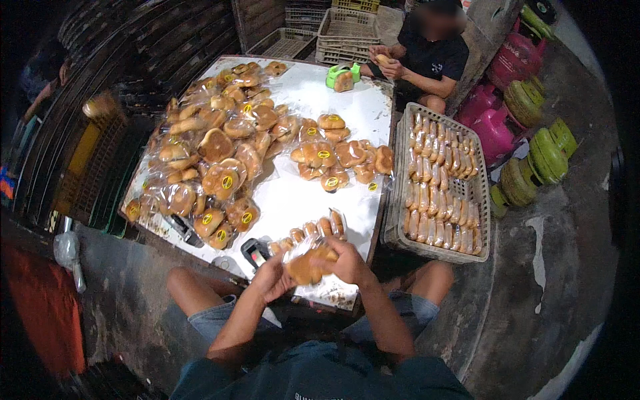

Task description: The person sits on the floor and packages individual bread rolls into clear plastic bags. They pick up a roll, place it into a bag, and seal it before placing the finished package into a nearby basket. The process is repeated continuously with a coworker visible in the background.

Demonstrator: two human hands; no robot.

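Grasping the bagged bread by opposite edges (wise: likely light, soft, squashable) are the left hand and right hand.

bread | golden-brown | clear film (shiny on top) | between left hand and right hand

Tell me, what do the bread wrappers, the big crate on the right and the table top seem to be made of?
The bread wrappers look like thin, glossy plastic film: clear, with crinkles and bright glints. The crate is probably moulded plastic, dull grey-beige, judging by its slotted walls. The table top looks smooth and white; painted board or laminate, I can't tell.
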